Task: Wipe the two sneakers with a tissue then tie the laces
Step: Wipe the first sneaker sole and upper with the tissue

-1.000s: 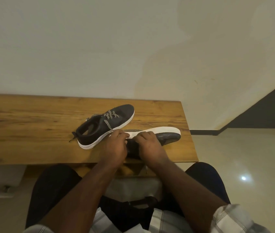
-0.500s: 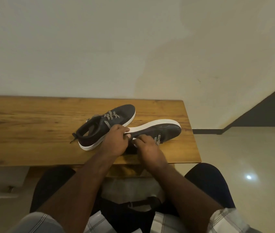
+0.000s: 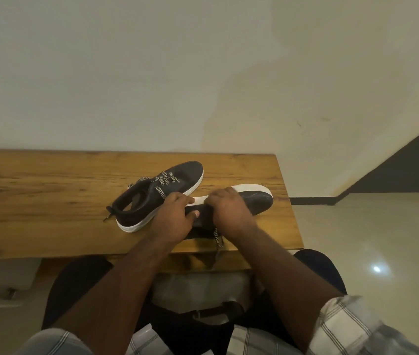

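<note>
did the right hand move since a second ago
Yes. The right hand has shifted toward the toe of the near sneaker, away from the bench's near edge; a lace now shows below it.

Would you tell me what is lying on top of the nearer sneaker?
Both hands, left hand and right hand, cover the nearer sneaker; one lace dangles out. What they grip underneath is hidden.

Two sneakers on the table (image 3: 49,201), near sneaker (image 3: 254,201) seemingly tipped, right of far sneaker (image 3: 152,198)
</note>
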